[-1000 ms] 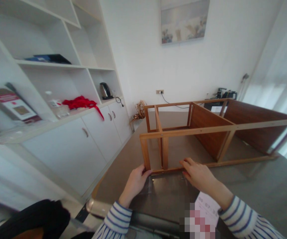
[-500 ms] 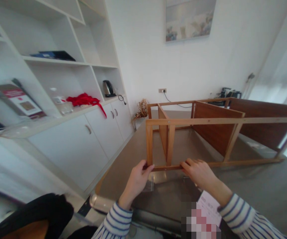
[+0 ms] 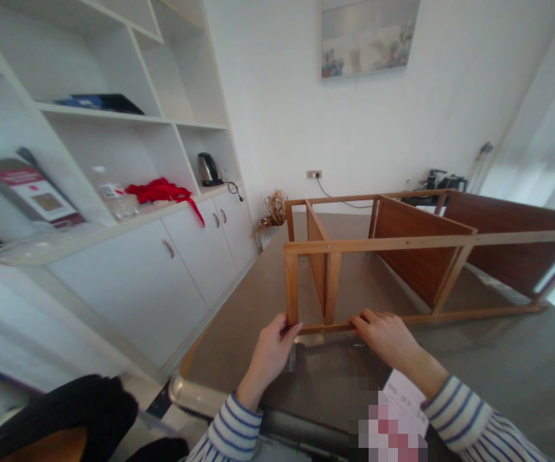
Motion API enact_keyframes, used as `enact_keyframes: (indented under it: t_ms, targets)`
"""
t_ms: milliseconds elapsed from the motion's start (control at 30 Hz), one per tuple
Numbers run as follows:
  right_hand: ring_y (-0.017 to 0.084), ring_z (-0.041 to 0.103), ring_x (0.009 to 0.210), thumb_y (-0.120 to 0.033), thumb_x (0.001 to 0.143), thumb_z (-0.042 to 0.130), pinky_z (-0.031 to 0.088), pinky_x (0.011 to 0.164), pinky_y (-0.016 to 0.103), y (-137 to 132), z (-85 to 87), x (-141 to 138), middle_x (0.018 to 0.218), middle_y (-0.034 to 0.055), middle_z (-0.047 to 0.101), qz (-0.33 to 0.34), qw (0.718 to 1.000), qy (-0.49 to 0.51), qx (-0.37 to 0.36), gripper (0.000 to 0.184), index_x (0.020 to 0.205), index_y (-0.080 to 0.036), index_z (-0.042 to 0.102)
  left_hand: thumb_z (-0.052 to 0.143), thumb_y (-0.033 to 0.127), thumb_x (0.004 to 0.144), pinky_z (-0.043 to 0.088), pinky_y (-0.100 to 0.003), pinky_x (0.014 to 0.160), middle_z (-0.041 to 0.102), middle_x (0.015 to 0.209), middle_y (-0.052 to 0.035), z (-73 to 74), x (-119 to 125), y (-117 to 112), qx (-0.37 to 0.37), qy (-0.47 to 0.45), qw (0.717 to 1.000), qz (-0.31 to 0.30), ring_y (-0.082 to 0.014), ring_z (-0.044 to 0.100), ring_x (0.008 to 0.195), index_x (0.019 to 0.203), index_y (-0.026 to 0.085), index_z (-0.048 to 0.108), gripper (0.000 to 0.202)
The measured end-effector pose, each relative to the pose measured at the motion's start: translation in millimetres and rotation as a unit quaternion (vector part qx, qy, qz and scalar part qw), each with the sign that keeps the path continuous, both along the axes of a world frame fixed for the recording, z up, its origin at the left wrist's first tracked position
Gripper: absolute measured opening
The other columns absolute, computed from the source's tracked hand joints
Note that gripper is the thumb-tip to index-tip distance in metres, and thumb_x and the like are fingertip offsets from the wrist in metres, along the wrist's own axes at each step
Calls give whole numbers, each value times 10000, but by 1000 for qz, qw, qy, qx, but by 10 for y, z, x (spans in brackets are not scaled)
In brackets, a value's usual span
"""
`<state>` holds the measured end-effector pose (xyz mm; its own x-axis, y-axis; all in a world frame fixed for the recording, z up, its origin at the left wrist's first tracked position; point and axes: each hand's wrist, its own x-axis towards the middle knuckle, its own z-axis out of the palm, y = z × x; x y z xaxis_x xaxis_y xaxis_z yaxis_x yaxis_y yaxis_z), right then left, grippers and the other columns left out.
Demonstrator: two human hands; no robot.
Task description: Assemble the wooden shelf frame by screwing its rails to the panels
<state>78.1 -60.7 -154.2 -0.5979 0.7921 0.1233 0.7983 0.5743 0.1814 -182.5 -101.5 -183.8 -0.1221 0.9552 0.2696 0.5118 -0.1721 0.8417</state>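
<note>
Numerals that look like 00 and 07 can be made out on a pinkish-white rectangular sheet or screen (image 3: 406,399), its lower part covered by pixelated blocks; the characters after them are too blurred to be read. On white shelving (image 3: 108,147) at the left, a brown-and-white cardboard box with a red band (image 3: 36,192) and a clear plastic bottle with a red-and-white label (image 3: 119,201) are seen, their print too small to be deciphered. A brown wooden frame with inset panels (image 3: 378,244) is laid on its side across a grey-brown tabletop (image 3: 239,321), in front of the person. The near lower corner of the frame is pinched by the left hand (image 3: 270,350) between thumb and bent fingers, the forearm slanted up from the table's edge. The right hand (image 3: 387,337) is held palm down, its fingers laid together over the thin bottom rail (image 3: 416,319) and bent at the knuckles; its thumb is hidden, so whether the rail is gripped from beneath cannot be told. Both wrists are bordered by white sleeve cuffs striped in blue (image 3: 236,420).
</note>
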Motion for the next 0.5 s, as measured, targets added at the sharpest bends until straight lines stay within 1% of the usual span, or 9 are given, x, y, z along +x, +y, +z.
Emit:
enact_keyframes:
  t_ms: [200, 333, 433, 500]
  targets:
    - [180, 646, 819, -274, 944, 403, 402, 646, 249, 30, -83, 23, 905, 63, 636, -5, 1000, 2, -23, 207, 1035, -242, 587, 535, 451, 806, 477, -270, 690, 661, 739, -26, 10, -1, -14, -26, 32, 999, -20, -169, 597, 697, 825, 188, 613, 274]
    - [180, 657, 806, -282, 920, 462, 413, 650, 247, 46, -128, 15, 919, 67, 640, -13, 999, 8, -36, 166, 1007, -231, 594, 520, 445, 809, 475, -277, 723, 694, 809, -45, 15, -25, -7, -60, 76, 995, -26, -186, 621, 746, 852, 193, 641, 283]
    - [177, 663, 781, -285, 918, 465, 416, 633, 245, 56, -111, 17, 912, 59, 648, -19, 999, 20, -43, 164, 1003, -234, 596, 488, 444, 827, 467, -276, 737, 705, 851, -53, 11, -37, 27, -82, 115, 989, -32, -190, 635, 776, 870, 192, 649, 302]
    - [171, 663, 762, -276, 929, 434, 416, 619, 243, 45, -53, 41, 884, 50, 653, -20, 998, 33, -44, 179, 979, -230, 599, 484, 443, 827, 463, -275, 733, 708, 861, -60, 8, -35, 51, -94, 137, 986, -34, -197, 643, 792, 856, 189, 652, 306]
